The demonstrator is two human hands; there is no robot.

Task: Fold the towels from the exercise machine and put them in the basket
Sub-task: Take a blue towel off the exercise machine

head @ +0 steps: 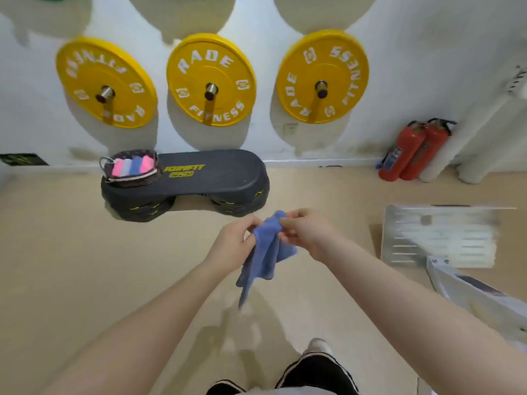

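Now I see the blue towel [266, 252] hanging lengthwise downward, its top pinched by my left hand [238, 242] and right hand [306, 233] fingers.

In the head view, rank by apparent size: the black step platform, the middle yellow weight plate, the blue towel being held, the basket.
1. black step platform
2. middle yellow weight plate
3. blue towel and basket: similar; the towel hangs bunched and nearer, so unranked.

Head-worn camera looks forward and down, near the hands, facing the wall [399, 81].
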